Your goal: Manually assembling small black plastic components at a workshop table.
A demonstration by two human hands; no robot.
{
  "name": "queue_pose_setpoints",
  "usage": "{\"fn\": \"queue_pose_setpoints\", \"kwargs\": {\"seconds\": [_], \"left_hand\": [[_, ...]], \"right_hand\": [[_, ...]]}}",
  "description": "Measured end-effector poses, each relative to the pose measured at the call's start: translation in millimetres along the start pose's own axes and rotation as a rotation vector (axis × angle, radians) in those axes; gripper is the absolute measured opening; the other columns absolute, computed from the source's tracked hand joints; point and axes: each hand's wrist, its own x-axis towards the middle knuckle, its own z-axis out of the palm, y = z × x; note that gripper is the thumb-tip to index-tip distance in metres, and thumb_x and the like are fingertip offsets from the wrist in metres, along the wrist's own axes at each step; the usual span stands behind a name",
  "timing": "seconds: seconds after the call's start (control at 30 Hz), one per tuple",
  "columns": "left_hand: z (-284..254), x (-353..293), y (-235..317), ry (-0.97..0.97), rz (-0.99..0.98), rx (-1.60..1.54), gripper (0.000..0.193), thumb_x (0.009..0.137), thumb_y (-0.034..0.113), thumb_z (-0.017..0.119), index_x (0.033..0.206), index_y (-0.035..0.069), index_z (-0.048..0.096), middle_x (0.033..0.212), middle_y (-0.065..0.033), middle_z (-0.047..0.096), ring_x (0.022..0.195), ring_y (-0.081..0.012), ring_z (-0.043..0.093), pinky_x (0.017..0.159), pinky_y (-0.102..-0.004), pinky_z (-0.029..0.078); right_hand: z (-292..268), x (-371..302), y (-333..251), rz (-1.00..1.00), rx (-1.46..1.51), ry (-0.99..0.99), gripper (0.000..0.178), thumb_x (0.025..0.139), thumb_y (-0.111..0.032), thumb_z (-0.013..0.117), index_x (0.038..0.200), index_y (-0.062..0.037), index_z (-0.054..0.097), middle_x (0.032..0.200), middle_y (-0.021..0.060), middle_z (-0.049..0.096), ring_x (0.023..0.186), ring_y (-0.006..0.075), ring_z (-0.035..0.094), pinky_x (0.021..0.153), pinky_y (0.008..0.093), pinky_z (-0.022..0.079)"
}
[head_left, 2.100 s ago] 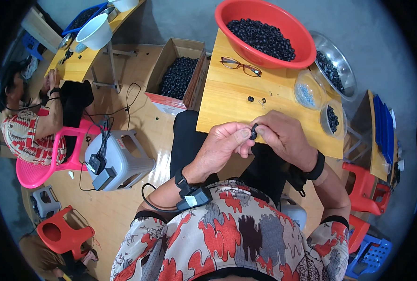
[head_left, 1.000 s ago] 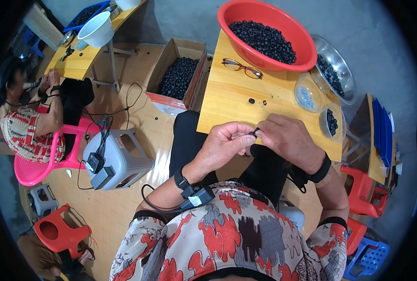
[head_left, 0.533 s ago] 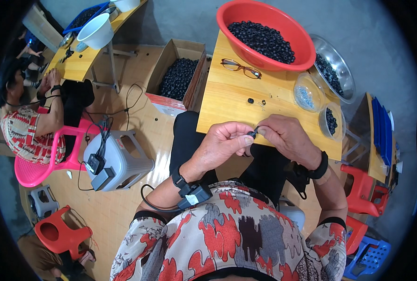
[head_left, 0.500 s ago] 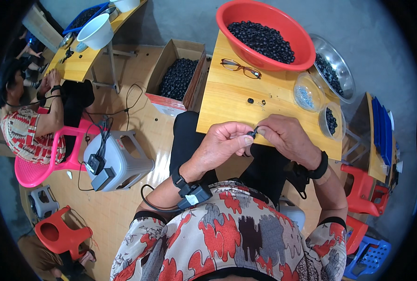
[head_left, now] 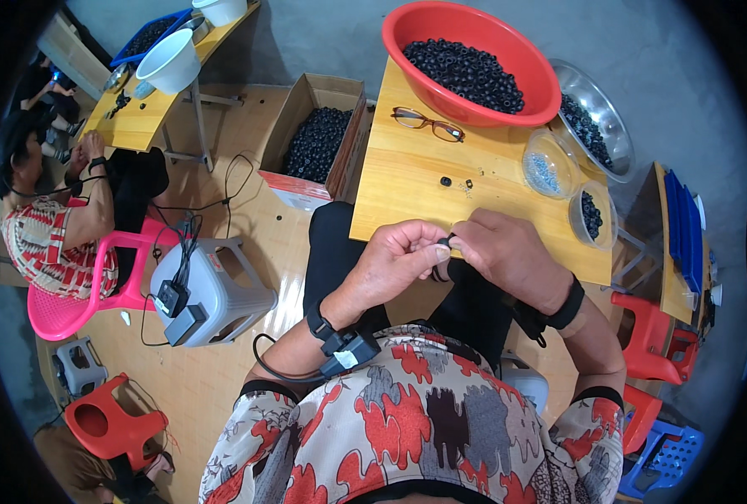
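Just over the near edge of the wooden table [head_left: 390, 193], both my hands meet at a small black round part [head_left: 445, 241]. My left hand [head_left: 397, 262] pinches it between thumb and forefinger. My right hand [head_left: 501, 252] is closed against its other side, and its fingertips are partly hidden, so what they grip cannot be made out. Beyond my hands, a loose black part [head_left: 445, 181] and some tiny bits lie on the tabletop. A large red basin [head_left: 550, 92] full of similar black parts stands at the far edge.
Brown-framed glasses [head_left: 428, 124] lie near the basin. On the right are a steel bowl [head_left: 623, 160], a clear bowl of small pale pieces [head_left: 550, 189] and a clear bowl of black parts [head_left: 613, 220]. A carton [head_left: 296, 191] stands left; a co-worker [head_left: 54, 235] sits further left.
My right hand has turned over and moved slightly left, closer round the black part. My left hand keeps its pinch nearly in place.
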Motion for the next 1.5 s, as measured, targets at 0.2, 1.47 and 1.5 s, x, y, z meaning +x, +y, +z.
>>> {"fn": "queue_pose_setpoints", "kwargs": {"seconds": [0.2, 1.47, 1.5], "left_hand": [[0, 0, -6, 0.010, 0.036, 0.063, 0.018, 0.088, 0.013, 0.063, 0.101, 0.001, 0.063, 0.074, 0.0037, 0.058, 0.061, -0.0024, 0.050, 0.056, -0.0170, 0.042], [10, 1, 0, 0.068, 0.054, -0.243, 0.020, 0.095, 0.018, 0.050, 0.093, 0.001, 0.061, 0.070, 0.0022, 0.056, 0.062, -0.0036, 0.049, 0.058, -0.0181, 0.041], [9, 2, 0, 0.068, 0.053, -0.243, 0.020, 0.095, 0.018, 0.050, 0.093, 0.001, 0.061, 0.070, 0.0022, 0.056, 0.062, -0.0036, 0.049, 0.058, -0.0181, 0.041]], "right_hand": [[4, -2, 0, -0.031, -0.041, 0.018, 0.012, 0.081, -0.017, 0.060, 0.081, -0.0062, 0.055, 0.070, 0.0080, 0.051, 0.064, 0.0274, 0.057, 0.054, 0.0387, 0.046], [35, -7, -14, 0.107, 0.241, 0.413, 0.044, 0.064, -0.017, 0.079, 0.097, -0.0013, 0.054, 0.085, 0.0134, 0.057, 0.073, 0.0285, 0.058, 0.063, 0.0342, 0.048], [36, -7, -14, 0.107, 0.247, 0.425, 0.041, 0.064, -0.014, 0.078, 0.095, -0.0013, 0.053, 0.083, 0.0130, 0.056, 0.073, 0.0288, 0.058, 0.063, 0.0343, 0.048]]}}
